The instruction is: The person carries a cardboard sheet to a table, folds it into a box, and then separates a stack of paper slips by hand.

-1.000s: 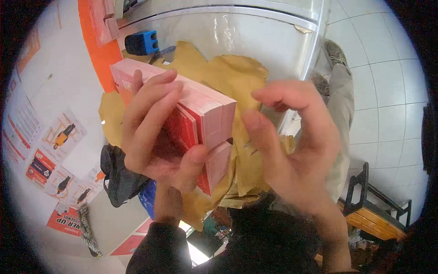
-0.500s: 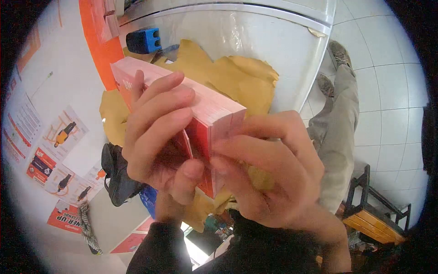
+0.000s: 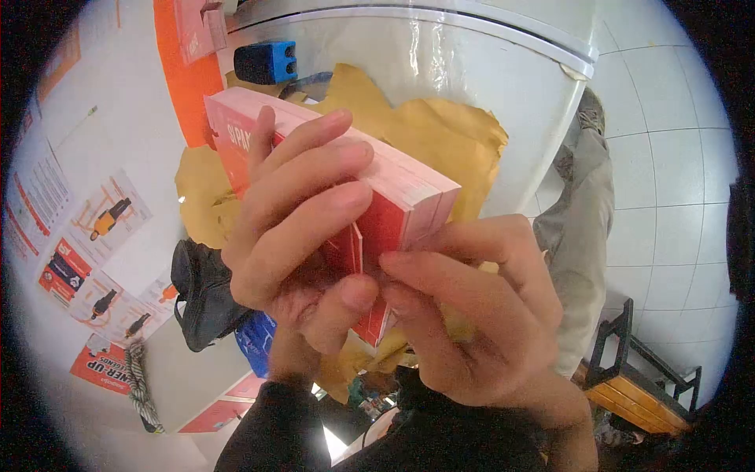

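A thick stack of red-faced printed leaflets (image 3: 397,175) is held up at a tilt, its pale cut edges facing up. My left hand (image 3: 303,216) is closed around it, fingers over the front and thumb below. A separate red leaflet or cover (image 3: 346,245) stands slightly apart from the stack beside the left thumb. My right hand (image 3: 480,303) is closed at the near end of the stack, its thumb and index fingertips pressed together by the red face. Whether a single sheet lies between those fingertips is hidden.
Crumpled brown paper (image 3: 460,134) lies on the white surface behind the stack. A blue and black block (image 3: 267,63), an orange strip (image 3: 189,94), a black bag (image 3: 208,295) and a wooden bench (image 3: 637,397) surround me. A person's trouser leg (image 3: 582,236) shows at right.
The stack and both hands now appear farther right in view, along with the nearby background. My right fingertips have shifted from the stack's end edge onto its red face.
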Motion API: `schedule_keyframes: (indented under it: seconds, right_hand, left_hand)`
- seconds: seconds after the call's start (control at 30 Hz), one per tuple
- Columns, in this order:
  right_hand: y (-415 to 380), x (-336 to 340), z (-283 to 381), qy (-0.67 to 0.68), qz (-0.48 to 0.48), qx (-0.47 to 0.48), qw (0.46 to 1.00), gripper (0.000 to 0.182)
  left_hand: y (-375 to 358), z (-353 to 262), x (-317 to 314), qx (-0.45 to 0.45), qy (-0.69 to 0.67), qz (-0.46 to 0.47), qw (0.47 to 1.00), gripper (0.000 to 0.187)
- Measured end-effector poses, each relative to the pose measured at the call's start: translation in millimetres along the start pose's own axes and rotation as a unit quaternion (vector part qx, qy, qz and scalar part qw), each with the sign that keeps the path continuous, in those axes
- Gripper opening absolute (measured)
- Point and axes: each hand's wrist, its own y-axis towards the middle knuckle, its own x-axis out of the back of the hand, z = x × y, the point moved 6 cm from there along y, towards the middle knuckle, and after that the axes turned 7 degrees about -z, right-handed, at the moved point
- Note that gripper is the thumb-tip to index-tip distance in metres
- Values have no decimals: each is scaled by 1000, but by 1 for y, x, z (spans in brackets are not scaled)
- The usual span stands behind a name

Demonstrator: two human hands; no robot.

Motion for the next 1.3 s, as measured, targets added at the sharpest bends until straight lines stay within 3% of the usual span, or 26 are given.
schedule_keyframes:
  seconds: [0.23,0.4,0.63,1.1,1.23,1.3]
  right_hand:
    - [-10,3,3,-21,-13,-7,1000,32]
    - [-23,1,6,-43,-85,-17,995,31]
    - [-22,-4,10,-34,-13,20,999,31]
    - [-25,4,-8,-5,-42,6,999,27]
    - [-5,19,-9,-43,-30,27,998,24]
    - [6,28,-14,-57,-45,25,997,25]
  left_hand:
    - [5,1,0,-20,5,20,1000,48]
    - [8,-4,-5,-35,16,32,999,49]
    - [6,-2,-7,-34,7,23,999,53]
    - [7,-1,-12,-40,-1,26,999,56]
    - [2,0,-14,-16,-23,-11,1000,58]
    - [6,2,-10,-33,-20,14,999,61]
